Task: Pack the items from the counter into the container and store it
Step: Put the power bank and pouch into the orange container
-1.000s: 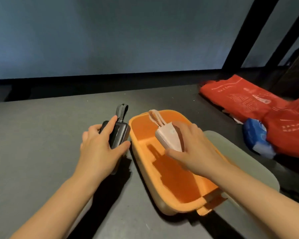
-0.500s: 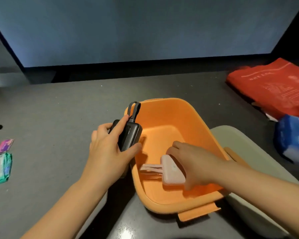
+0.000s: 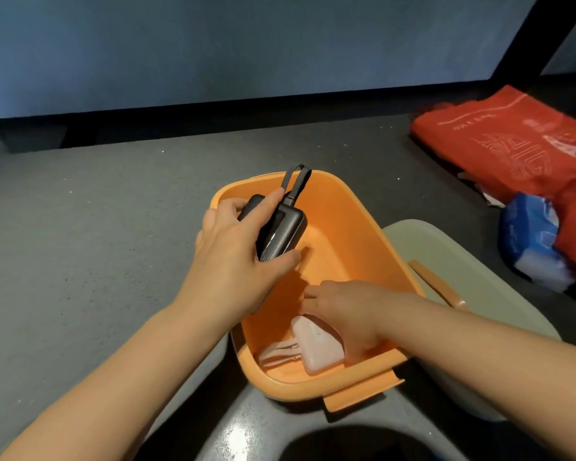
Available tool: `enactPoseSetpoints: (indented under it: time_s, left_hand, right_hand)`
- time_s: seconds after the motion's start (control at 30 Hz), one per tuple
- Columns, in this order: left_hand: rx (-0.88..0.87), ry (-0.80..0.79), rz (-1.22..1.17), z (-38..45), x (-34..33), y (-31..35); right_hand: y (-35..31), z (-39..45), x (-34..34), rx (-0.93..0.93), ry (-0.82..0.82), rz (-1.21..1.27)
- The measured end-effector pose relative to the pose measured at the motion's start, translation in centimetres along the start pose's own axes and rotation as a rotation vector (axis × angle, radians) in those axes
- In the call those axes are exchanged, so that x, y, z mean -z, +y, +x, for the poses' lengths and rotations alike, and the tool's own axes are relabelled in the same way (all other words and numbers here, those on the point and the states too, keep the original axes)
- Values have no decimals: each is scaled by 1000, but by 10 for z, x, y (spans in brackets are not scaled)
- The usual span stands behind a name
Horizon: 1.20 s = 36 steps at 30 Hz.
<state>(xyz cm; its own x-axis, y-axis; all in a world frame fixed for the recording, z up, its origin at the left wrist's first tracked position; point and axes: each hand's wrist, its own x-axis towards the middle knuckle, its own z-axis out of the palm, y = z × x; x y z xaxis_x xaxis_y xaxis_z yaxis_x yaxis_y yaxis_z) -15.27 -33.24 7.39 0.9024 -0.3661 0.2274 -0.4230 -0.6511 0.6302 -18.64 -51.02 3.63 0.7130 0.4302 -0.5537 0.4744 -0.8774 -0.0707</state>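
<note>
Left hand: your left hand (image 3: 233, 261) grips the dark power bank (image 3: 276, 227) from the side, thumb under it, holding it over the far left corner of the orange container (image 3: 353, 227); its strap loop pokes up past the rim.
Right hand: your right hand (image 3: 350, 311) is down inside the container with fingers relaxed, lying over the pink charger (image 3: 316, 347); whether it touches it I cannot tell.
Pink charger: it lies flat on the container floor at the near end, cable tail pointing left.
Step in hand: packing, as I judge it; one item is in, the second is about to go in.
Next move: lower the power bank onto the bare floor beyond the charger, and draw your right hand clear first so the two don't collide.
Lid: the grey lid (image 3: 463, 271) lies just right of the container, not yet fitted.
Worktop: the dark grey speckled worktop (image 3: 97, 227) also carries a red bag (image 3: 519, 144) and a blue packet (image 3: 529, 234) at far right.
Room: a plain blue-grey wall behind, dim light.
</note>
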Motion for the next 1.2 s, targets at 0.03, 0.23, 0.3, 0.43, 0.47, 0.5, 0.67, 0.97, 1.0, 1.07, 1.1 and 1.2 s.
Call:
enactPoseSetpoints:
  time_s: [0.03,0.23,0.3,0.43,0.47,0.5,0.67,0.97,1.0,1.07,1.1,1.2]
  left_hand:
    - [-11,-2,4,2,-1,2]
    - [-65,0,10,11,-10,7]
    - [-86,-12,-6,13,-12,8]
    - [-135,-93,-32,13,-16,8]
    - [-144,-112,-31,13,-17,8]
    - [-150,-125,-32,13,-18,8]
    - [-125,-191,-23,18,-20,7]
    - [-70,-650,464,30,-51,17]
    - [-41,-698,515,28,-56,16]
    - [58,-773,536,27,-64,14]
    - [99,-800,520,27,-68,15]
    - [108,-836,486,27,-77,23]
  right_hand:
    - [1,0,0,-4,0,-6]
    - [6,3,2,-15,30,14]
    - [8,4,2,8,37,-6]
    - [10,5,0,-45,-11,30]
    - [11,2,1,-76,-21,75]
    - [13,-3,2,-109,-12,137]
    - [13,-67,13,-118,204,521]
    - [-18,-157,0,-230,1050,1023]
    - [-20,-160,-1,-240,1071,1012]
    - [-24,-162,-1,-249,1093,999]
    - [-25,-163,-1,-253,1098,995]
    - [-25,-161,-1,-283,1102,1004]
